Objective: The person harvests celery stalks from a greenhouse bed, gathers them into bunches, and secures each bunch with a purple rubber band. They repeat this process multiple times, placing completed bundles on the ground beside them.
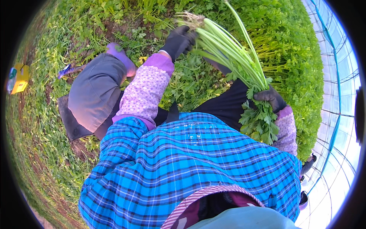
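A bunch of celery (228, 43) with long pale-green stalks lies slantwise before me, its roots (193, 20) at the upper left and its leaves (261, 123) hanging at the lower right. My right hand (270, 98), in a dark glove, grips the stalks just above the leaves. At the root end is my left hand (180, 41), also gloved, with its fingers curled against the base of the stalks; its fingertips are partly hidden and slightly blurred. One thin stalk (243, 25) stands apart from the bunch along its upper side.
Dense standing celery (297, 57) grows on the right, beside greenhouse film (331, 86). Cut leaves (183, 83) litter the ground between my legs. My bent knee (95, 88) is at left, near a dark flat pad (73, 120). Farther left is a yellow container (21, 77). People (308, 164) appear at far right.
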`<state>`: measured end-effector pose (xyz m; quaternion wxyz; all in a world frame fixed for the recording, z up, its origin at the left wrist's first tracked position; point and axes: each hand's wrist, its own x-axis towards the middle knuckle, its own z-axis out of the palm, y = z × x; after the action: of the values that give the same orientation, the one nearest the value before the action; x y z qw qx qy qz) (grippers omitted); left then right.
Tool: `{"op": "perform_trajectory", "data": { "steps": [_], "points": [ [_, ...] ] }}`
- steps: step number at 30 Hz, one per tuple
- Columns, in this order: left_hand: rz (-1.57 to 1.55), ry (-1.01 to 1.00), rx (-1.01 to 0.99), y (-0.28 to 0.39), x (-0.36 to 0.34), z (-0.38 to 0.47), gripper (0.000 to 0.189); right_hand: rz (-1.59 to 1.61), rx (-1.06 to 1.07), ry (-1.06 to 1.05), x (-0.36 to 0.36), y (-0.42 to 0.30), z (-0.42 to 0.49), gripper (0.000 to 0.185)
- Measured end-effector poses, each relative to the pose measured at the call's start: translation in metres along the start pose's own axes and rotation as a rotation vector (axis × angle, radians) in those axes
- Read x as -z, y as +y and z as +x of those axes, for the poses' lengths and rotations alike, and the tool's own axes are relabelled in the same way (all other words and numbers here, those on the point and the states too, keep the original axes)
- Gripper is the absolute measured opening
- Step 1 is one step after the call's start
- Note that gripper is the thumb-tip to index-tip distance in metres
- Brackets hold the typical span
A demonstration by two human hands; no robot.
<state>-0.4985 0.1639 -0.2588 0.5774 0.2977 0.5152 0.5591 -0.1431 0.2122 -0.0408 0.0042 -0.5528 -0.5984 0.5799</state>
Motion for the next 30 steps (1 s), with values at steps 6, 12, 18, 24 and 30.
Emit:
{"op": "perform_trajectory", "data": {
  "steps": [6,12,18,24,30],
  "points": [
    [0.216,0.455,-0.229,-0.014,0.06,0.015,0.035,-0.548,0.609,-0.316,-0.004,0.003,0.009,0.011],
    [0.807,-0.062,-0.59,-0.026,-0.004,0.018,0.033,0.129,0.186,-0.147,-0.02,-0.003,0.008,0.093],
    [-0.054,-0.317,-0.358,-0.026,0.004,0.01,0.026,0.21,0.102,-0.125,-0.028,-0.008,0.02,0.076],
    [-0.669,0.129,-0.156,-0.026,0.059,0.02,0.012,0.072,0.199,-0.078,-0.016,0.004,0.022,0.074],
    [0.088,0.141,-0.358,0.027,0.02,-0.003,0.031,-0.02,0.127,0.009,-0.036,-0.022,0.021,0.07]
  ]
}}
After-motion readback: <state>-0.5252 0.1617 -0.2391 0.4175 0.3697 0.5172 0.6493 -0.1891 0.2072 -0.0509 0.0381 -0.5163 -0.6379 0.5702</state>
